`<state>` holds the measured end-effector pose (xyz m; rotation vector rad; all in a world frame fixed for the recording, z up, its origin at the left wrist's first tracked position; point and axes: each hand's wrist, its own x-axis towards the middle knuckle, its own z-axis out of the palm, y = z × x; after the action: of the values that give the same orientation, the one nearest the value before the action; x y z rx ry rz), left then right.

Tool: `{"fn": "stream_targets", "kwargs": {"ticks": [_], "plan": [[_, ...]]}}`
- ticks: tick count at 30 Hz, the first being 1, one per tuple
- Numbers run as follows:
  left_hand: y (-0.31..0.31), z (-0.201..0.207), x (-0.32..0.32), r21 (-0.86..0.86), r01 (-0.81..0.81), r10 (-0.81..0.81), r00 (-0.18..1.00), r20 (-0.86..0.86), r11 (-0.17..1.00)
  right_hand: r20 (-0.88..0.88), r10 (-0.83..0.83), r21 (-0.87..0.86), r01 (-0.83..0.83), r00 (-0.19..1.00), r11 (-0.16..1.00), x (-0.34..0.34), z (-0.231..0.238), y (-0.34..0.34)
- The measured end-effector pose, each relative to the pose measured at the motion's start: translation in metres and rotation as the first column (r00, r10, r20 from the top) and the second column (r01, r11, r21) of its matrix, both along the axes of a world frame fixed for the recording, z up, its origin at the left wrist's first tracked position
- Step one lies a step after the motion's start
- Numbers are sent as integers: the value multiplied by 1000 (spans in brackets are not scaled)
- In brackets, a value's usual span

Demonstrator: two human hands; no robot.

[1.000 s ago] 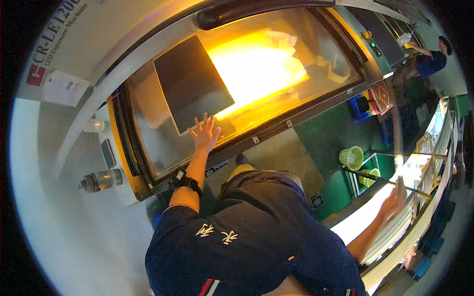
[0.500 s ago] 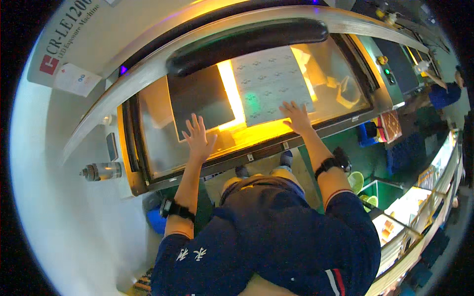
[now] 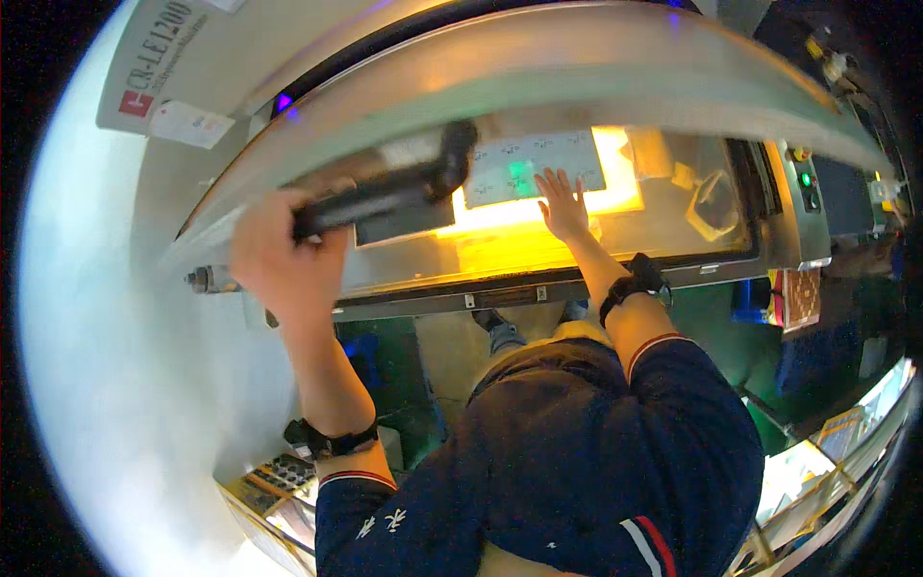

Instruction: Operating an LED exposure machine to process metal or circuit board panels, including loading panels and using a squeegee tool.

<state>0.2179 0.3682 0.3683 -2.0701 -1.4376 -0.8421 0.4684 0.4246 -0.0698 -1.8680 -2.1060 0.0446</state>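
Observation:
My left hand (image 3: 293, 255), smeared by motion, is closed round the left end of a black handle bar (image 3: 385, 200) on the machine's raised lid (image 3: 615, 91). Under the lid, on the lit bed, lie a dark panel (image 3: 404, 226) and, to its right, a pale sheet printed with small repeated marks (image 3: 495, 183). My right hand (image 3: 564, 207) lies with fingers spread at the near right part of the pale sheet, holding nothing. The bar and lid hide the far parts of both sheets.
Green-lit control buttons (image 3: 806, 181) sit on the machine's right side. A metal cylinder fitting (image 3: 213, 280) sticks out at the left. The machine's front edge (image 3: 500, 296) runs before my body. Shelving with bright items (image 3: 817, 462) stands at the lower right.
My left hand has left the dark panel's near edge and taken hold of the handle bar. The lid has come down and nearer. My right hand stays on the pale sheet, slightly shifted.

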Motion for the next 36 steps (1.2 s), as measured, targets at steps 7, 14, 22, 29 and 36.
{"fn": "stream_targets", "kwargs": {"ticks": [7, 14, 22, 29, 36], "plan": [[-90, -132, 11, -797, -127, -81, 973, -215, 591, -388, 260, -72, -310, 884, 948, 56, 6, -142], [-120, -370, 3, -942, -310, -198, 923, -330, 126, -280, -74, -746, -168, 957, 645, 150, 75, -278], [-102, -382, 28, -887, -428, -356, 867, -349, -174, -297, -163, -523, -17, 941, 852, 185, -34, -283], [-101, -387, 17, -940, -305, -339, 909, -242, -149, -45, -96, -526, 58, 994, 848, 97, -102, -187], [-99, -391, -42, -977, 69, -244, 962, 118, -200, -55, -110, -685, 43, 992, 727, 55, -129, -169]]}}
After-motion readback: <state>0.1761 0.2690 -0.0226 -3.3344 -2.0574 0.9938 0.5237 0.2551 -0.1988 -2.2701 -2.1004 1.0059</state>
